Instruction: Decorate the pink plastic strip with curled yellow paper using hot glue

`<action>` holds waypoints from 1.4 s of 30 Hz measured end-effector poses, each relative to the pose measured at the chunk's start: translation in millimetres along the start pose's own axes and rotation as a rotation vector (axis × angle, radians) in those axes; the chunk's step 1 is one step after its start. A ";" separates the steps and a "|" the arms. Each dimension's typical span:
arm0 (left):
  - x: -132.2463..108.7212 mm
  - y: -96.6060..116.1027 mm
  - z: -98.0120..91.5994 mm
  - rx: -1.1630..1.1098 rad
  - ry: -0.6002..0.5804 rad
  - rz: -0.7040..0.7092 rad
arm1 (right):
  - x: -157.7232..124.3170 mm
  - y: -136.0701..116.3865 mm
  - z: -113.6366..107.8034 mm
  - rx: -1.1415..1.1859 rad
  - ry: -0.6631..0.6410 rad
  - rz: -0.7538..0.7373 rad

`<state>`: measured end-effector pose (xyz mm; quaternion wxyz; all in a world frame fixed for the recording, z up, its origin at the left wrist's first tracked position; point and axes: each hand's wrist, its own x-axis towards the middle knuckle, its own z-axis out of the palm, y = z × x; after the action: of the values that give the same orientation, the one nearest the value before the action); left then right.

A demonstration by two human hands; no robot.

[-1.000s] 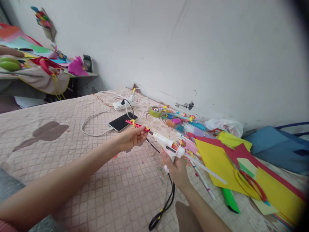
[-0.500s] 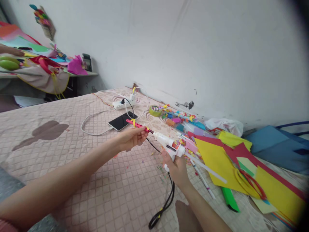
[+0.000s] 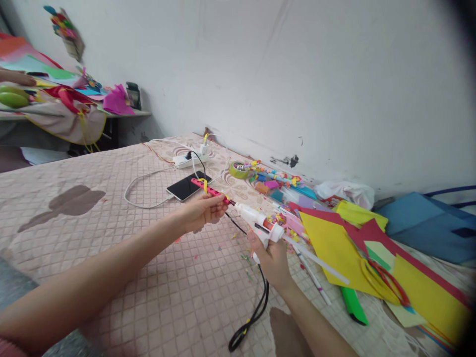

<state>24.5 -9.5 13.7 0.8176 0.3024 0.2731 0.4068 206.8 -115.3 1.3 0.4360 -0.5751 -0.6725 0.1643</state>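
My left hand [image 3: 204, 212] pinches one end of a thin red-pink strip [image 3: 211, 190] that has a row of dark marks and a yellow piece near its far end. In my right hand [image 3: 270, 255] is a white hot glue gun [image 3: 254, 216], gripped by its handle. Its dark nozzle meets or nearly meets the strip's near end at my left fingertips; I cannot tell if they touch. A clear glue stick [image 3: 320, 261] sticks out of the gun's back. The black cord [image 3: 256, 317] hangs from the handle onto the quilted cloth.
A phone [image 3: 188, 186] on a cable lies beyond my left hand, near a white power strip [image 3: 191, 159]. To the right are yellow paper [image 3: 329, 248], scissors [image 3: 390, 282], a green cutter [image 3: 354, 306] and a tape roll [image 3: 240, 170]. Another person's hand [image 3: 17, 77] rests at a far-left table.
The strip's far end has swung slightly left and up. The glue gun has shifted a tiny bit; both hands keep their hold.
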 end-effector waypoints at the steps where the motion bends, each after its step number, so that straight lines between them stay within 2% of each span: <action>1: -0.3 -0.5 0.4 0.022 0.003 0.030 | 0.0 -0.6 -0.2 -0.015 0.006 -0.011; 5: 0.1 -2.2 0.3 0.099 0.011 0.125 | 0.0 -2.7 -0.8 -0.035 0.004 -0.046; 15: -2.3 -2.2 4.0 0.291 0.098 0.257 | 0.4 3.1 0.9 -0.175 0.015 -0.108; 26: -3.2 -2.2 3.6 0.563 0.130 0.402 | 0.9 0.7 1.2 -0.264 0.032 -0.169; 35: -7.3 0.5 7.1 0.620 0.156 0.415 | 0.0 1.9 1.4 -0.261 0.025 -0.143; 42: -8.2 0.4 8.3 0.606 0.144 0.402 | 0.2 -1.6 1.5 -0.278 0.045 -0.196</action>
<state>25.8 -18.5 21.1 0.5735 0.5491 0.3732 0.4799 204.7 -115.1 1.7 0.3810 -0.5652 -0.7316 0.0137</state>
